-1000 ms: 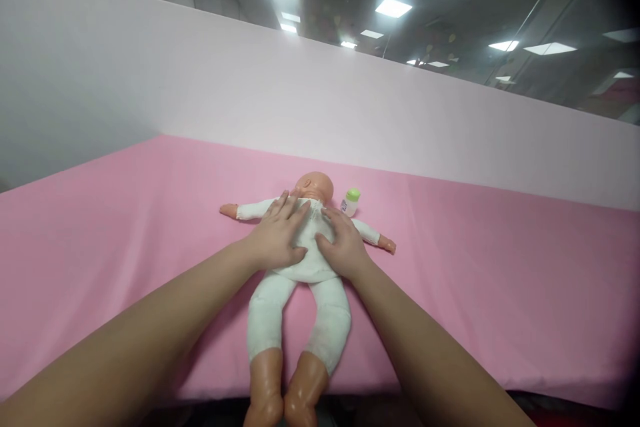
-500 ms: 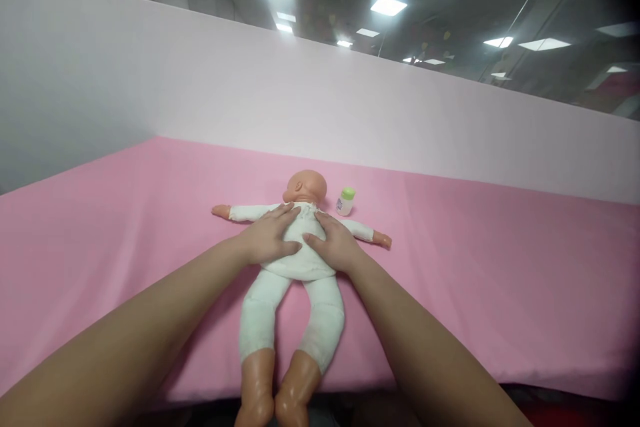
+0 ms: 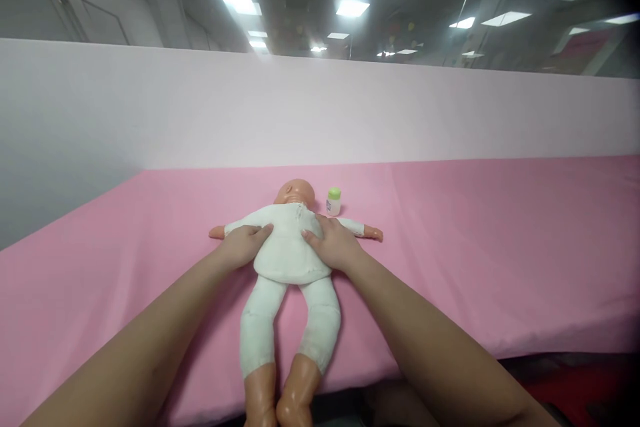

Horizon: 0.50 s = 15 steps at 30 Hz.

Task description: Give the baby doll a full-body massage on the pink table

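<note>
A baby doll (image 3: 287, 250) with a white cloth body lies face down, its plastic head (image 3: 297, 191) at the far end and its arms spread. My left hand (image 3: 245, 243) is closed around the left side of its torso, thumb on the back and the other fingers mostly hidden at the side. On the right upper back rests my right hand (image 3: 337, 243), fingers stretched toward the shoulder and thumb apart. A small clear bottle with a green cap (image 3: 333, 202) stands just beyond the doll's right shoulder.
Pink cloth (image 3: 475, 247) covers the table under the doll. A low white wall (image 3: 310, 113) runs along the back, with a glass pane (image 3: 300, 0) above it reflecting ceiling lights. The doll's feet (image 3: 277, 393) reach over the near edge.
My left hand has slid off the middle of the doll's back to its left side. The right hand stays on the back. The doll's torso looks slightly raised, and the view has levelled.
</note>
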Motion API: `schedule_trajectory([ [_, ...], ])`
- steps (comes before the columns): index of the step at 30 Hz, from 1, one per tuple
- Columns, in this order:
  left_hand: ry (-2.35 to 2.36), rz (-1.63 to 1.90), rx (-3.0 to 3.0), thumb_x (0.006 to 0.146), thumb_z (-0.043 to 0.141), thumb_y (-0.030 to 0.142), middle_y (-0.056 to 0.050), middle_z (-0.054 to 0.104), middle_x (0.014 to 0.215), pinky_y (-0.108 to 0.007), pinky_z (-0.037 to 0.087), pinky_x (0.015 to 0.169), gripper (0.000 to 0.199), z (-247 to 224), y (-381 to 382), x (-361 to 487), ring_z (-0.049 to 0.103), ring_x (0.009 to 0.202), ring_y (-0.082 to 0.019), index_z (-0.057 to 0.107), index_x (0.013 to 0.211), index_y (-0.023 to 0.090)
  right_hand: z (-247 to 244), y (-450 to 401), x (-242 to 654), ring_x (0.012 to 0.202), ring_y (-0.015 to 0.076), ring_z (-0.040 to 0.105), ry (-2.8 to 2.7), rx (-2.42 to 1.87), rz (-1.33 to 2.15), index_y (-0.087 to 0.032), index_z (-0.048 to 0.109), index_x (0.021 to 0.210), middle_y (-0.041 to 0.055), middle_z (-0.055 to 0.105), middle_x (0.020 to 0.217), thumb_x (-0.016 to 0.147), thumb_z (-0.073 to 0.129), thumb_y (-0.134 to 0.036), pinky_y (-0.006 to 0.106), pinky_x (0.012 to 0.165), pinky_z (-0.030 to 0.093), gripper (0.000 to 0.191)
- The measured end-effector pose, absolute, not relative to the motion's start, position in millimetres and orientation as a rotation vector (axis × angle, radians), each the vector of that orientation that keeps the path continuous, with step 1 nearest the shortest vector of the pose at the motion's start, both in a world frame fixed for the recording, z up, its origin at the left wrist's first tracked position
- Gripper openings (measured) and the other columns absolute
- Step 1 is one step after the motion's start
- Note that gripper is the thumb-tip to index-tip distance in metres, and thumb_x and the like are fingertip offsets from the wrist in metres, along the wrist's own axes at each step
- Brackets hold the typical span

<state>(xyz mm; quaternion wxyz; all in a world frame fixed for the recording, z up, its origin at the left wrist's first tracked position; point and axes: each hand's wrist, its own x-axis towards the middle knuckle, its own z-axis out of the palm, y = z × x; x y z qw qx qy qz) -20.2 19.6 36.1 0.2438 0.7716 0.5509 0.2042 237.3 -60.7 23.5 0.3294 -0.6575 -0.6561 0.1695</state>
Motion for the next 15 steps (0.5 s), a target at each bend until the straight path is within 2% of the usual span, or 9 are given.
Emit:
schedule_trajectory([
  [3,1.337,0.64,1.775,0.091,0.049,0.077,-0.017,0.074,0.127,-0.043,0.059,0.089,0.07,28,17,-11,0.072,0.114,-0.033,0.07,0.12,0.018,20,-58,235,0.139,0.0389,0.052,-1.759,-1.645,0.52,-0.025,0.046,0.157,0.0178,0.052,0.153,0.098,0.055,-0.067,0.057,0.112,0.041,0.073],
  [8,1.008,0.765,1.513,0.093,0.059,0.066,-0.015,0.069,0.137,-0.041,0.059,0.097,0.061,46,-8,6,0.067,0.124,-0.032,0.061,0.135,0.021,16,-54,233,0.145,0.0334,0.047,-1.722,-1.416,0.665,-0.025,0.048,0.156,0.0136,0.052,0.156,0.097,0.063,-0.055,0.054,0.122,0.035,0.068],
  [11,0.787,0.782,1.49,0.091,0.065,0.061,-0.016,0.066,0.14,-0.046,0.057,0.102,0.072,60,-22,11,0.066,0.125,-0.035,0.051,0.149,0.021,14,-54,230,0.145,0.0315,0.048,-1.555,-1.244,0.923,-0.029,0.042,0.159,0.0101,0.052,0.157,0.092,0.071,-0.046,0.053,0.12,0.039,0.076],
  [13,0.694,0.803,1.505,0.089,0.069,0.059,-0.017,0.066,0.14,-0.05,0.055,0.104,0.077,65,-28,14,0.064,0.126,-0.039,0.049,0.152,0.018,14,-54,227,0.142,0.0299,0.052,-1.405,-1.032,1.161,-0.035,0.037,0.161,0.0064,0.054,0.156,0.087,0.077,-0.038,0.052,0.117,0.043,0.084],
  [15,0.612,0.836,1.546,0.09,0.071,0.056,-0.018,0.063,0.144,-0.054,0.052,0.107,0.077,65,-33,16,0.06,0.131,-0.042,0.05,0.152,0.017,15,-56,223,0.137,0.029,0.056,-1.245,-0.786,1.347,-0.038,0.039,0.159,0.0037,0.06,0.149,0.084,0.078,-0.034,0.051,0.116,0.045,0.084],
])
